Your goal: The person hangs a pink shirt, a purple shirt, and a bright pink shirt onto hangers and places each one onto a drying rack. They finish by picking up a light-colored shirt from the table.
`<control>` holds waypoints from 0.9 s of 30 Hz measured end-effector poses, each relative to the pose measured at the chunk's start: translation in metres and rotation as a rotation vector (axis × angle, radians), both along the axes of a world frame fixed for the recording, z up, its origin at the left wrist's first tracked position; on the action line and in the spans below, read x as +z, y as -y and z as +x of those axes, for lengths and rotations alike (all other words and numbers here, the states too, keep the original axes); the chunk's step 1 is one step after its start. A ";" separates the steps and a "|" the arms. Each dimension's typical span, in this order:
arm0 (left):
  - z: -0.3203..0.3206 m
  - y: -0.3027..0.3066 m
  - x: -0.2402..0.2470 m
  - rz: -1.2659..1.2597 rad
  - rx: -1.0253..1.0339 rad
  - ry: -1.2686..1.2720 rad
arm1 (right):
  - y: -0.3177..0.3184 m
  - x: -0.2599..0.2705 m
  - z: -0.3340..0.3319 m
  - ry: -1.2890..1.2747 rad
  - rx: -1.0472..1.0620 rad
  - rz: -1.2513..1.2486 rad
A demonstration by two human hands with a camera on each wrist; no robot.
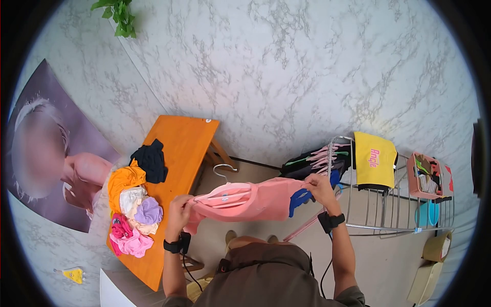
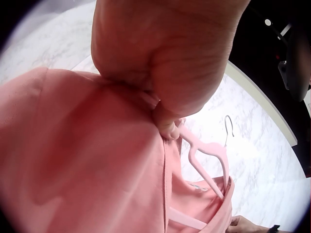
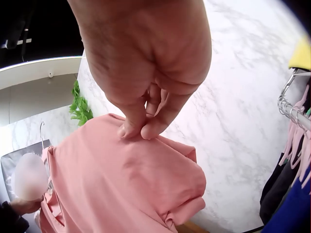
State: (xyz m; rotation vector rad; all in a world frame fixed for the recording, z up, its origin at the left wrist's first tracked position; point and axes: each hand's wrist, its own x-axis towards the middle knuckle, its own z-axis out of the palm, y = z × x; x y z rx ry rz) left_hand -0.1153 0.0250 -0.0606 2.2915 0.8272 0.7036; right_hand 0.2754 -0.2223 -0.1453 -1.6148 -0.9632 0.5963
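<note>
A pink shirt (image 1: 255, 200) stretches between my two hands in front of me, with a pink hanger (image 1: 225, 188) in its neck opening and its metal hook (image 1: 221, 170) sticking up. My left hand (image 1: 179, 204) grips the shirt's left end with curled fingers; the left wrist view shows the hanger (image 2: 206, 155) poking out of the cloth (image 2: 87, 160) below it. My right hand (image 1: 318, 187) pinches the right end of the shirt (image 3: 126, 184) between thumb and fingers (image 3: 143, 127).
An orange table (image 1: 179, 148) on the left carries a pile of coloured clothes (image 1: 134, 204). A metal drying rack (image 1: 378, 204) on the right holds pink hangers (image 1: 325, 153), a yellow shirt (image 1: 374, 159) and a pink basket (image 1: 428, 176). Marble-patterned wall behind.
</note>
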 end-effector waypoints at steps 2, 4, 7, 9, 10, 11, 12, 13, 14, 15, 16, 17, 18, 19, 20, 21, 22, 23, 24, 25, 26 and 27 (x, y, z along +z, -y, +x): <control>-0.001 0.001 0.001 0.012 0.007 0.015 | 0.002 -0.004 0.003 -0.029 -0.024 0.055; -0.004 -0.001 -0.001 0.001 0.027 0.037 | 0.004 -0.007 0.012 0.138 -0.132 0.066; -0.006 -0.004 0.003 -0.009 0.045 0.045 | 0.009 -0.024 0.030 0.117 -0.265 0.010; -0.006 -0.003 0.006 -0.007 0.049 0.029 | 0.009 -0.020 0.026 0.120 -0.263 0.000; -0.005 -0.001 0.008 -0.027 0.056 0.023 | 0.008 -0.016 0.022 0.121 -0.268 -0.012; -0.003 -0.001 0.009 -0.047 0.058 0.016 | 0.008 -0.016 0.022 0.118 -0.272 -0.012; -0.002 -0.002 0.007 -0.046 0.051 0.013 | 0.009 -0.018 0.024 0.158 -0.305 -0.038; -0.001 -0.003 0.004 -0.022 0.039 0.035 | 0.012 -0.020 0.025 0.199 -0.336 -0.068; -0.001 -0.002 0.001 0.001 0.028 0.057 | 0.014 -0.026 0.026 0.197 -0.341 -0.072; -0.001 0.000 -0.001 -0.001 0.022 0.054 | 0.017 -0.034 0.029 0.223 -0.382 -0.112; 0.001 0.003 -0.001 -0.009 0.016 0.030 | 0.018 -0.041 0.031 0.248 -0.425 -0.151; 0.004 0.005 -0.002 -0.017 0.006 0.005 | 0.019 -0.050 0.032 0.245 -0.437 -0.154; 0.008 0.006 -0.006 -0.020 -0.011 -0.001 | 0.021 -0.061 0.029 0.242 -0.417 -0.173; 0.010 0.009 -0.013 -0.066 -0.006 -0.003 | 0.025 -0.068 0.024 0.235 -0.398 -0.195; 0.011 0.011 -0.021 -0.110 -0.006 -0.009 | 0.028 -0.078 0.018 0.220 -0.422 -0.206; 0.012 0.012 -0.029 -0.115 -0.037 -0.031 | 0.028 -0.083 0.013 0.217 -0.408 -0.199; 0.016 0.015 -0.033 -0.120 -0.069 -0.043 | 0.032 -0.085 0.006 0.214 -0.395 -0.195; 0.020 0.020 -0.037 -0.129 -0.084 -0.117 | 0.037 -0.087 -0.001 0.201 -0.422 -0.209; 0.024 0.025 -0.040 -0.135 -0.094 -0.190 | 0.042 -0.085 -0.010 0.244 -0.457 -0.208; 0.029 0.030 -0.041 -0.097 -0.145 -0.290 | 0.049 -0.083 -0.016 0.288 -0.489 -0.206; 0.034 0.036 -0.048 -0.098 -0.164 -0.300 | 0.058 -0.084 -0.021 0.278 -0.507 -0.215; 0.041 0.042 -0.058 -0.027 -0.212 -0.367 | 0.068 -0.086 -0.028 0.175 -0.484 -0.222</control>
